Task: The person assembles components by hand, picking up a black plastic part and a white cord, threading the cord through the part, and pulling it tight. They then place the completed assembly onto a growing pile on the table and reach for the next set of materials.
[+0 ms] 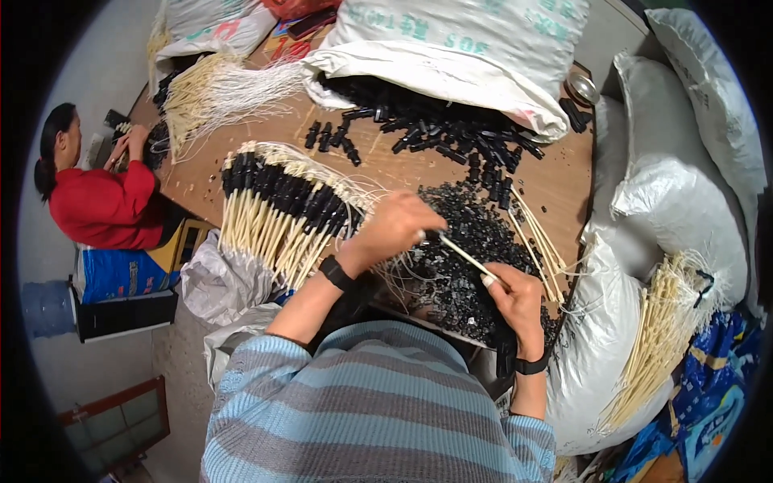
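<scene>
Right of centre, the right hand (519,299) pinches the lower end of a pale stick (465,255) between its fingers (501,296), left hand's (394,225) fingers likewise at its upper end, over heaped black pieces (475,217), white sack (451,60) upper centre.

A brown, wood-coloured tabletop (560,173) fills the middle of a room with plain, pale grey walls (84,76). On the left, a grey, mottled floor (181,346) shows. At lower left is a reddish-brown frame (121,427) with greenish-grey panes, perhaps a window or door. Above it sits a low black box-shaped unit (129,314). Soft, fairly even light covers everything.
</scene>
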`<control>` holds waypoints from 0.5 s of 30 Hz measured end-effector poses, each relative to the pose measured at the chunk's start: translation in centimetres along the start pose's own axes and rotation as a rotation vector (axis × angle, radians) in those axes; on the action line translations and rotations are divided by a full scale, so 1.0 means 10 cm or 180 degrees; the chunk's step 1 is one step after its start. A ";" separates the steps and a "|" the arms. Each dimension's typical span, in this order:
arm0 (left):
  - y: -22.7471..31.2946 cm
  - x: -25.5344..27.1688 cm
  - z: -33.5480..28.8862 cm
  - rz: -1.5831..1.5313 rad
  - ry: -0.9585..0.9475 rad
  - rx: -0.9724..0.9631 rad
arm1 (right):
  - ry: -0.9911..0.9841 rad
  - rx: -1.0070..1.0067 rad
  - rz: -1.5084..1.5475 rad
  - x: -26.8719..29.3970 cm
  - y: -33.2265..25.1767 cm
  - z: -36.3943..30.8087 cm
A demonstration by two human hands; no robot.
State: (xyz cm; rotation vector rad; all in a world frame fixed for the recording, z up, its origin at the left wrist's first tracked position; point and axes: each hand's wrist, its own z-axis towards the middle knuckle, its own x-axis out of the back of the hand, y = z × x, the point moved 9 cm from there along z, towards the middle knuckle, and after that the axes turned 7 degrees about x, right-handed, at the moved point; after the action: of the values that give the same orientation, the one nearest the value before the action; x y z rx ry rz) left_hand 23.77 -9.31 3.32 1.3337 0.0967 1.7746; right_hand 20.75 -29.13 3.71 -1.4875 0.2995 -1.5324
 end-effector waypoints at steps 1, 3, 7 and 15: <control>0.18 -0.05 0.00 -0.0213 -0.0021 -0.0233 | -0.0033 0.0048 0.0031 -0.08 -0.02 0.02; 0.47 -0.23 0.04 -0.0420 -0.0404 -0.0228 | 0.0231 0.0116 -0.0579 -0.17 -0.04 0.06; 0.49 -0.32 -0.08 0.0139 -0.0143 0.0141 | 0.0710 0.0015 -0.0628 -0.16 -0.06 0.23; -0.32 -0.54 -0.40 -0.2812 -0.0213 0.2811 | -0.0279 0.0157 0.0186 -0.41 -0.36 0.28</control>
State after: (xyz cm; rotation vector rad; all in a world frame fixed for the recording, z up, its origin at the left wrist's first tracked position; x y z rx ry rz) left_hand 22.59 -9.36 -4.06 1.5582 1.3342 0.9056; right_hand 20.84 -22.99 4.35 -1.4899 0.2499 -1.4145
